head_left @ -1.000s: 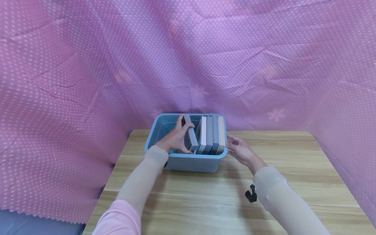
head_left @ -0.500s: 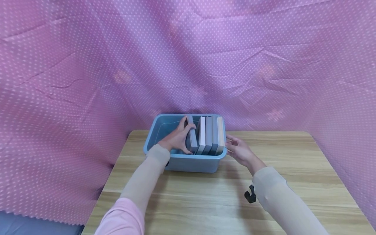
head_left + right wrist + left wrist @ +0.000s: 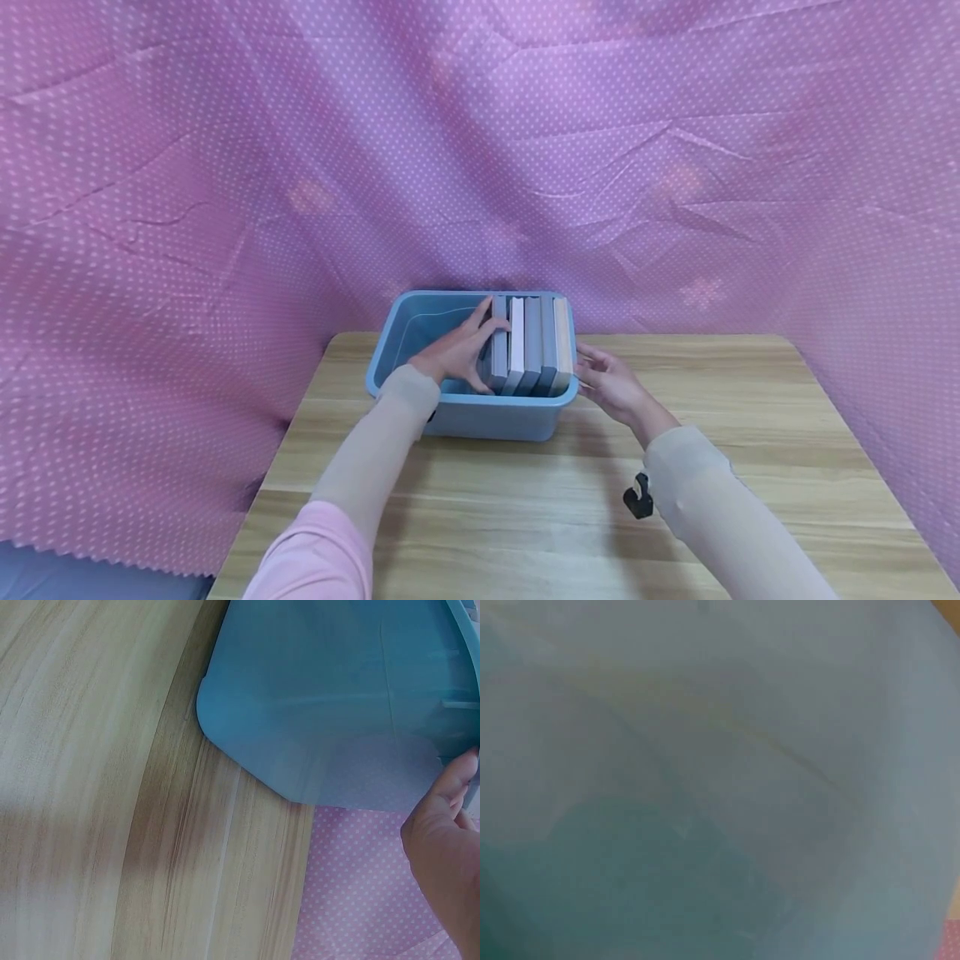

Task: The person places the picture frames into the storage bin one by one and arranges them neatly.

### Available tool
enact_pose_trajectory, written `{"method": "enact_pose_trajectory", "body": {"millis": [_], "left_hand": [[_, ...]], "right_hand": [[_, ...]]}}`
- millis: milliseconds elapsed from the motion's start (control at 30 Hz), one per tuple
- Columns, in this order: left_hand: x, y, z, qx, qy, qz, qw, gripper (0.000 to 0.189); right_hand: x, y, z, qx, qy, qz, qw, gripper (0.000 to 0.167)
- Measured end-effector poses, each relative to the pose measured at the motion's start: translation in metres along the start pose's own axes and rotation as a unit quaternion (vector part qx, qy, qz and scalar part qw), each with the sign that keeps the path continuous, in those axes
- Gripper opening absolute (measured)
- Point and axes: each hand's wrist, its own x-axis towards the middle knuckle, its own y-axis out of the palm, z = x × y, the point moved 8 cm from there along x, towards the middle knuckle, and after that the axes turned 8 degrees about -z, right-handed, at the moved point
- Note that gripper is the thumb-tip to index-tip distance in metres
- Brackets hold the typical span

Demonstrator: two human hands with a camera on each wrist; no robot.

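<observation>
My left hand (image 3: pixel 457 350) reaches into a light blue plastic bin (image 3: pixel 495 400) and grips a grey book (image 3: pixel 499 342), thumb at its near end and fingers over its top and far end. The book stands upright beside a white-edged book (image 3: pixel 517 342), first in a row of several books at the bin's right side. My right hand (image 3: pixel 615 387) is outside the bin, fingers at its right wall just under the rim. In the right wrist view, that hand (image 3: pixel 450 832) touches the bin's blue wall (image 3: pixel 322 697). The left wrist view shows only a blurred, close bluish surface (image 3: pixel 667 885).
A wood-grain table (image 3: pixel 525 517) carries the bin near its back edge. Pink dotted cloth (image 3: pixel 480 150) hangs behind and on both sides. The bin's left part (image 3: pixel 420 325) shows bare inner wall. A black clip-like piece (image 3: pixel 638 497) hangs by the right sleeve.
My left hand has moved the grey book rightward, from leaning to upright, against the row. The gap between it and the white-edged book has narrowed. My right hand has barely moved.
</observation>
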Motion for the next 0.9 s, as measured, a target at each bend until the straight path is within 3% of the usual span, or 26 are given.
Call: {"method": "enact_pose_trajectory", "body": {"millis": [467, 700, 900], "left_hand": [[0.0, 0.004, -0.002, -0.045, -0.015, 0.015, 0.9988, 0.102], [-0.001, 0.004, 0.001, -0.023, -0.02, 0.01, 0.9995, 0.111], [-0.005, 0.0, 0.008, -0.015, -0.047, 0.014, 0.9987, 0.125]], "right_hand": [[0.0, -0.003, 0.001, -0.007, -0.002, -0.001, 1.0, 0.055], [0.0, -0.003, 0.0, -0.013, -0.003, 0.004, 0.9999, 0.055], [-0.002, -0.001, 0.003, -0.009, -0.003, 0.011, 0.9999, 0.055]]}}
